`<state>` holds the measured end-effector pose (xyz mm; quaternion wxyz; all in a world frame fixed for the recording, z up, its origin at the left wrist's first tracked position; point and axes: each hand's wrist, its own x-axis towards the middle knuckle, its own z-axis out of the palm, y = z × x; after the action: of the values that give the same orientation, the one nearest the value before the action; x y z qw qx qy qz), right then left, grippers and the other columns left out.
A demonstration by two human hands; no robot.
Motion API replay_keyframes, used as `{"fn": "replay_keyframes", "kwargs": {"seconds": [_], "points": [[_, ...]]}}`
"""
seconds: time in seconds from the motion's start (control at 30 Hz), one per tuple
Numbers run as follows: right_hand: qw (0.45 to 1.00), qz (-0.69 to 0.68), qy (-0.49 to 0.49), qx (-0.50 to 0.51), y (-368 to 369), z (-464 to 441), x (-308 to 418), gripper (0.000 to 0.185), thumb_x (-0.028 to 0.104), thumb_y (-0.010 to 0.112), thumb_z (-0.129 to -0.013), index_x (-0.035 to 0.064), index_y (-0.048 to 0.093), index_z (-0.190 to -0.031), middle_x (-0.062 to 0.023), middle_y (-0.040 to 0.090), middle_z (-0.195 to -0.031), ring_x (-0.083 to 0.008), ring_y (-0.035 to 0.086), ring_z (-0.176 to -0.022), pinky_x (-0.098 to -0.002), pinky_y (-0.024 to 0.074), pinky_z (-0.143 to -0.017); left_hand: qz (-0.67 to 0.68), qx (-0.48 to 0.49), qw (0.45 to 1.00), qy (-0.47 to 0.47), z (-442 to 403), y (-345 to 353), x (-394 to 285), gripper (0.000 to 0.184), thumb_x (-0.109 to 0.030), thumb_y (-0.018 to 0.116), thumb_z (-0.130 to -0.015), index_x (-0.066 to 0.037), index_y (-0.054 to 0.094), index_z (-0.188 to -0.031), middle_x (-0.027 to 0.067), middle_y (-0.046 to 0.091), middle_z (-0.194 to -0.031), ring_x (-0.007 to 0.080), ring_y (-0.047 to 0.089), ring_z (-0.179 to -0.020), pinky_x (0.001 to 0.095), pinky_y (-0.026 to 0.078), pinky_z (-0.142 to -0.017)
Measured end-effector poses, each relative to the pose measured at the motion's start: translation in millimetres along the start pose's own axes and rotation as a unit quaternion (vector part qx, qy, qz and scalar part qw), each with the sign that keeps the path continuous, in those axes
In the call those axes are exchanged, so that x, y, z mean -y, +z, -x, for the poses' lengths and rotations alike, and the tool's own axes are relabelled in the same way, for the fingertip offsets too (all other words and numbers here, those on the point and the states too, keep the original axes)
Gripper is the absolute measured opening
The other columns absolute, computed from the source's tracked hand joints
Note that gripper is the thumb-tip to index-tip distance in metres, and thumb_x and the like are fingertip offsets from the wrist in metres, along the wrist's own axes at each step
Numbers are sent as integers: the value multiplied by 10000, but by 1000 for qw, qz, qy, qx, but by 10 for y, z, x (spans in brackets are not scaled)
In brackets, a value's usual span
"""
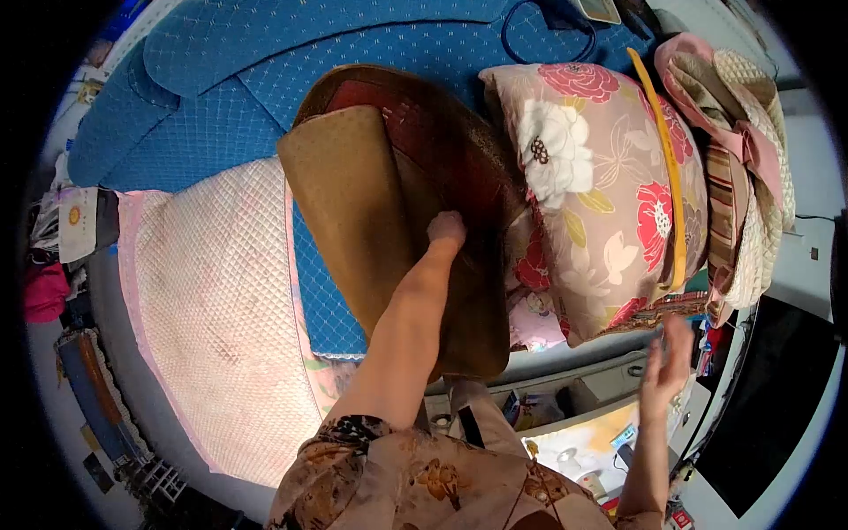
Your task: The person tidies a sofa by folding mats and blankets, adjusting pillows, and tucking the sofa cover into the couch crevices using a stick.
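Observation:
My left hand [447,228] is closed at the folded part of a brown mat [344,194], which lies on the blue sofa; its fingertips are hidden. The mat has a dark red patterned face [415,124] showing at the back, and one flap is folded over it. My right hand [667,364] is raised with fingers apart and holds nothing. It is in front of a floral cushion [609,256]. Across that cushion lies a curved yellow strip [667,168].
The blue sofa [265,53] spans the back. A pink-edged quilted pad [212,318] covers its left part. Folded quilted bedding [751,168] sits at the right, near a black screen [782,397]. A cluttered low table [583,442] stands to the front right.

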<state>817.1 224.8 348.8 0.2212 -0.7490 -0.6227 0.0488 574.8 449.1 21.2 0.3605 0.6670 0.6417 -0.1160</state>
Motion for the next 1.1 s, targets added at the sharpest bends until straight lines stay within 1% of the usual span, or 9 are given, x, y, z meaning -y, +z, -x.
{"fn": "replay_keyframes", "kwargs": {"seconds": [0.2,0.33,0.5,0.6,0.7,0.8,0.93,1.0,1.1], "points": [[943,-212,-25,257,801,431,573,247,1,554,-741,19,586,-985,-153,574,-891,-331,568,-836,-372,462,-697,360,-175,913,77,957,-790,1014,209,-41,575,-681,-53,643,-879,104,649,-820,221,624,-800,309,481,-739],[893,-244,64,373,1807,770,207,258,88,578,-755,8,586,-1000,-157,589,-898,-313,591,-773,-350,467,-677,357,-236,898,103,2016,-1445,2054,233,46,501,-722,-21,623,-910,73,635,-891,164,586,-866,264,444,-804],[888,-214,73,399,2904,737,-170,261,151,598,-773,-2,607,-983,-88,613,-831,-174,590,-698,-292,482,-600,394,-325,856,-83,3729,-1995,2745,254,76,486,-745,3,601,-959,47,606,-946,136,545,-904,239,402,-835],[752,-314,354,459,3228,555,-160,359,203,611,-780,47,564,-1099,-47,605,-839,-169,571,-696,-320,475,-624,426,-379,809,-142,4717,-1841,3376,266,73,482,-761,8,588,-995,51,588,-971,132,534,-904,237,398,-827],[722,-304,382,490,3283,346,108,454,239,616,-794,81,486,-1200,-33,589,-848,-166,551,-695,-346,463,-641,425,-454,759,-193,5574,-1729,3647,260,68,486,-784,-1,581,-1016,53,581,-991,140,539,-897,255,420,-807],[727,-294,432,446,3722,433,6,497,295,623,-802,76,458,-1217,-39,577,-845,-163,542,-711,-362,456,-643,448,-523,696,-204,6352,-1361,4186,253,73,504,-782,-5,577,-1011,61,583,-1001,156,554,-871,278,455,-770],[705,-299,417,489,4193,489,-196,402,358,654,-778,76,519,-1031,-49,554,-748,-164,505,-496,-300,363,-362,463,-522,645,-313,7054,-803,4792,287,94,512,-751,-3,566,-1015,71,585,-1004,167,565,-859,270,468,-759],[736,-356,472,330,3988,530,351,301,313,657,-787,83,540,-941,-30,532,-680,-148,464,-428,-284,320,-327,412,-515,673,-336,7265,-392,5170,298,69,546,-742,4,565,-1032,67,586,-991,165,563,-839,259,466,-748],[736,-445,460,221,4469,620,-50,229,215,703,-751,74,564,-864,-31,531,-636,-130,431,-410,-252,295,-316,414,-470,671,-396,7355,224,5634,331,72,529,-747,13,560,-1071,82,588,-1015,172,560,-906,277,453,-799]]}}
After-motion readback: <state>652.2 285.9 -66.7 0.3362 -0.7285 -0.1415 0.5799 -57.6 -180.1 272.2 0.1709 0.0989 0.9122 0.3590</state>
